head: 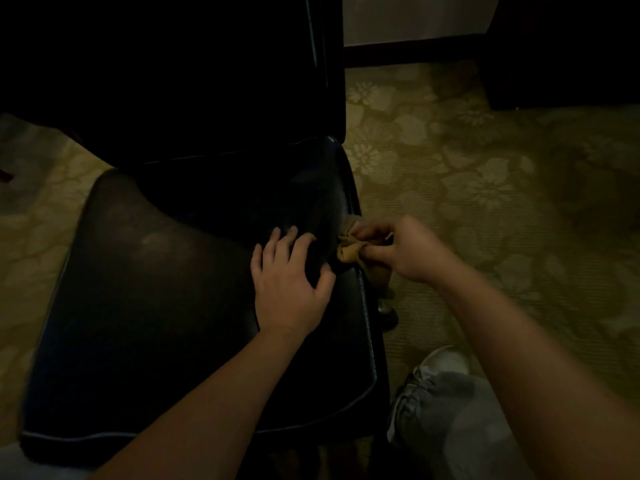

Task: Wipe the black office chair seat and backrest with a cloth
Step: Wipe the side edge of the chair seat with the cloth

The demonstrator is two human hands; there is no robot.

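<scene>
The left hand [289,282] rests flat, fingers spread, on the black leather office chair seat [156,306]; the right hand [398,251] pinches a bunched tan cloth [348,249] at the seat's right edge, seemingly touching it; the dark backrest [207,81] rises behind.

Flowered carpet [485,188], white shoe [446,360], grey trouser leg [450,420]
The shoe stands on the carpet under the gathered trouser cuff; dark furniture [568,46] stands at the far right.

Top of backrest [207,64] cut by frame edge, detail lost in dark; cloth [347,253] largely hidden inside right hand [405,252].
</scene>
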